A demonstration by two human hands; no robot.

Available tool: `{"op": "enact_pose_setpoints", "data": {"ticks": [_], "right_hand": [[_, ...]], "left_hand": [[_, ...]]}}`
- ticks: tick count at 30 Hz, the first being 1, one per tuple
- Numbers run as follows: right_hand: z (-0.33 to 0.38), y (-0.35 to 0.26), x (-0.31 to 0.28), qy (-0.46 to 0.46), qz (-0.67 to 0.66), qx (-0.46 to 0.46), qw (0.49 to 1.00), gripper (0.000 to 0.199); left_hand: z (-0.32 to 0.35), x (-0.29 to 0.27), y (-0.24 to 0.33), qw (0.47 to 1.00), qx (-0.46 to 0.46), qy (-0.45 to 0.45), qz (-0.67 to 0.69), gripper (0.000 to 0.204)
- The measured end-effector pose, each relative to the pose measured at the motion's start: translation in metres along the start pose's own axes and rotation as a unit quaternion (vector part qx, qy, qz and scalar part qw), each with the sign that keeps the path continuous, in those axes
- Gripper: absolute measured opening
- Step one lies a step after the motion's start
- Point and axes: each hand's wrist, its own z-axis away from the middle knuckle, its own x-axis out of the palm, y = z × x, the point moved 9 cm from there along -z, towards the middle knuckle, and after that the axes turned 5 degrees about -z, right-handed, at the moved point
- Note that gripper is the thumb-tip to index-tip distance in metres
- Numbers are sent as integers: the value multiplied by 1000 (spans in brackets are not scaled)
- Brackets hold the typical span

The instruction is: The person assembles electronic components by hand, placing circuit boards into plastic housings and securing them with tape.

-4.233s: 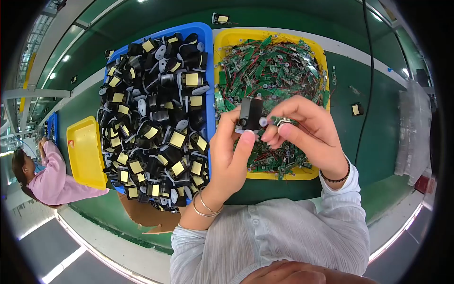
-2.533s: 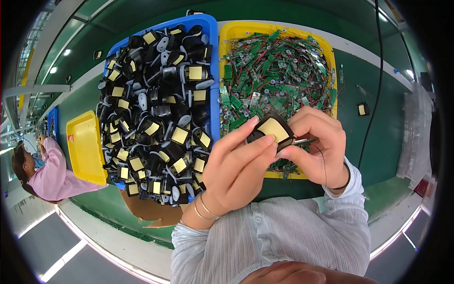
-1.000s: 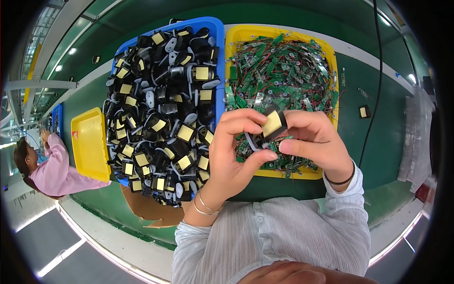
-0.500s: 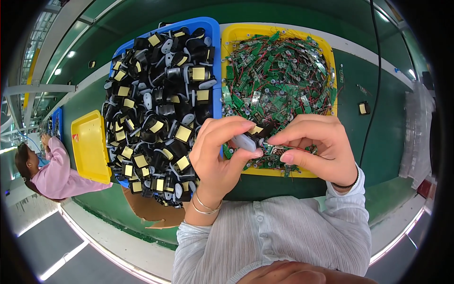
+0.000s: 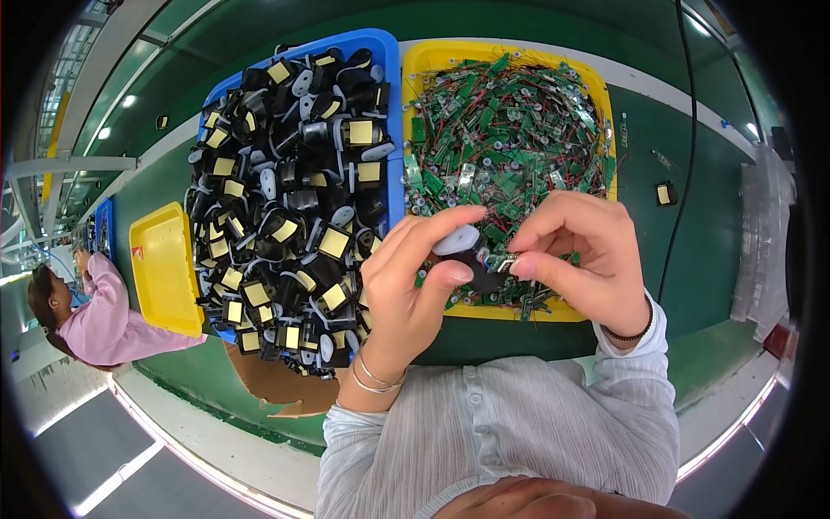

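Observation:
My left hand (image 5: 413,285) grips a small black part with a grey oval cap (image 5: 467,253), held above the front edge of the yellow bin. My right hand (image 5: 581,259) pinches a small metal-tipped piece (image 5: 501,260) against the right side of that black part. Both hands meet over the yellow bin (image 5: 420,66), which is full of small green circuit boards with red wires (image 5: 510,121). To the left, the blue bin (image 5: 377,43) is heaped with black parts bearing yellow square labels (image 5: 285,225).
A flat yellow tray (image 5: 162,266) lies left of the blue bin on the green bench. A black cable (image 5: 683,156) runs down the right side, near a small black block (image 5: 664,193). A person in pink (image 5: 104,316) works at far left. Brown cardboard (image 5: 277,394) pokes out below the blue bin.
The black part was turned over in my hands: its yellow label faced up earlier, and now the grey oval cap shows. My right fingers have moved in to the part's right side.

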Motion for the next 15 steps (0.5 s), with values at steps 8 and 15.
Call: {"op": "enact_pose_setpoints", "data": {"ticks": [8,15], "right_hand": [[4,29,10,20,-280,133,951,10],[3,32,16,1,-325,161,932,11]], "left_hand": [[1,5,-2,996,-52,-12,72,47],[2,6,-3,993,-77,-8,86,46]]}}
